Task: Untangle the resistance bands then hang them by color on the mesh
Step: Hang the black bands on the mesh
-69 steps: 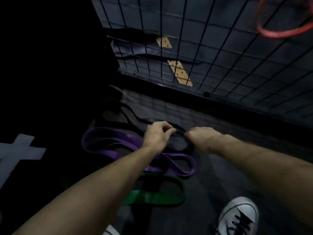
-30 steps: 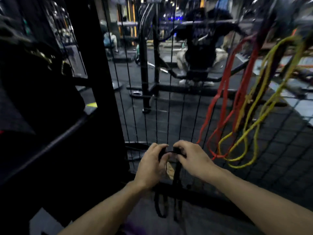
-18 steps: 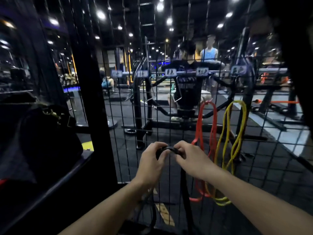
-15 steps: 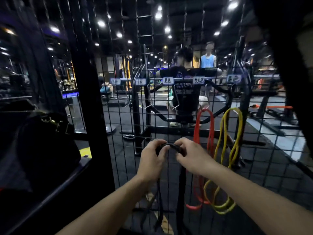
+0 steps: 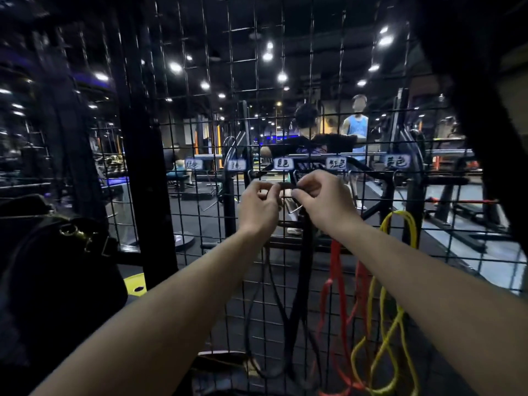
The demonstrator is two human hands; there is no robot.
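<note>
Since approx half a sec ago both hands have gone up the mesh panel, from below the label row to just under it, and the black band has come up w/ them; 2.3 s back the same hands were down at floor level over the band pile.

Left hand: forearm reaches up and fwd from lower left, wrist near straight, back of hand to camera, fingers curled in, thumb and forefinger pinching the left end of the band's top loop. Right hand: forearm comes in from lower right, wrist bent slightly inward, fingers curled, pinching the right end of the same loop. The two hands sit near each other, w/ a short flat arc of band spanning between the fingertips. A thin metal hook shows just below and between them; can't tell if the band is on it.

Black band: flat, matte rubber strip, hangs straight down below the hands in long narrow loops, against the mesh. Mesh: thin black wire, square grid, rigid. White label tags sit just above the hands, handwritten, glossy.

Right of the right forearm: red band, flat and thin, then yellow band, thinner and cord-like, looped in curls; both hang on the mesh.
</note>
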